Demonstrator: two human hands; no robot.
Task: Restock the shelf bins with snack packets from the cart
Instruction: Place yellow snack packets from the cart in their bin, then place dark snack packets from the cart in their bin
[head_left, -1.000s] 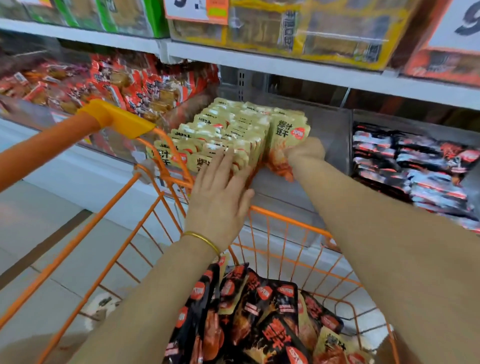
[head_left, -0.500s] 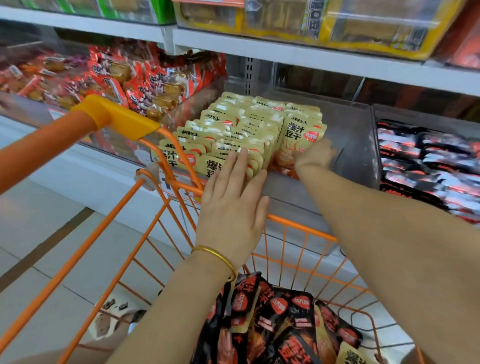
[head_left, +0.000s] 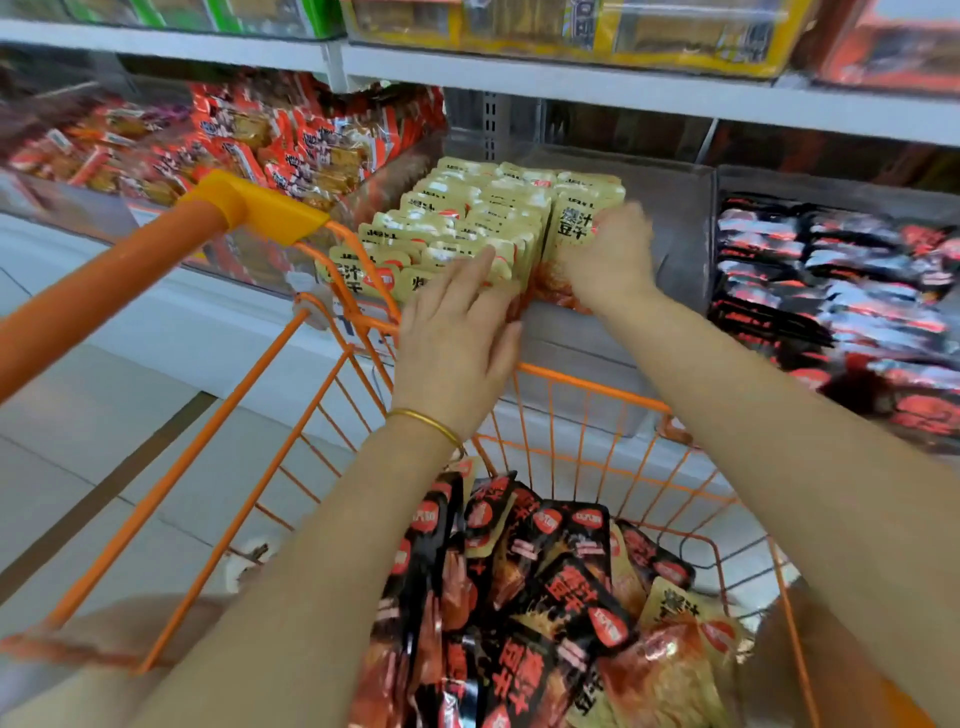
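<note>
In the head view, our left hand lay flat, fingers straight and together, pressing the front of the yellow packets, which stood in rows in the clear bin. Our right hand, blurred, curled round one upright packet at the rows' right end. We counted two hands and one orange cart, which held a heap of black packets. The packets were too many to count.
</note>
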